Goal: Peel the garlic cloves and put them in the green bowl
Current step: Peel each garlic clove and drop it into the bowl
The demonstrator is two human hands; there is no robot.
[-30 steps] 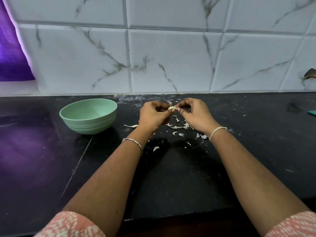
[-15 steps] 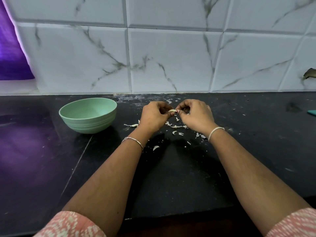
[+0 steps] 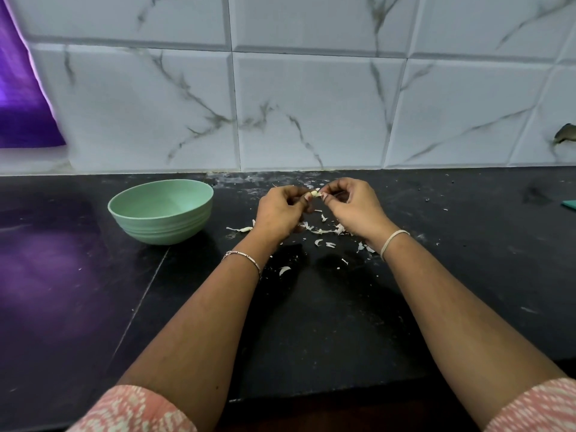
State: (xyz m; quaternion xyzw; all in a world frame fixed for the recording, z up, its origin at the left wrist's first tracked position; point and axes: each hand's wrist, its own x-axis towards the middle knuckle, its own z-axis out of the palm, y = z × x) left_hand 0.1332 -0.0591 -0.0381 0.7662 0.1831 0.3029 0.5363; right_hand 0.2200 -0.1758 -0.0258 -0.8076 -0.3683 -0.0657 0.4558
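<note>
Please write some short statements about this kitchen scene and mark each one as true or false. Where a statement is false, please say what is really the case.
1. The left hand and the right hand both pinch one garlic clove between them. True.
2. The green bowl stands to the right of both hands. False: it stands to the left of the left hand.
3. Pale bits of peel lie on the black counter around the hands. True.
4. The left hand rests on the bowl's rim. False: the hand is apart from the bowl.
5. The bowl is turned upside down. False: it stands upright, with its opening upward.
</note>
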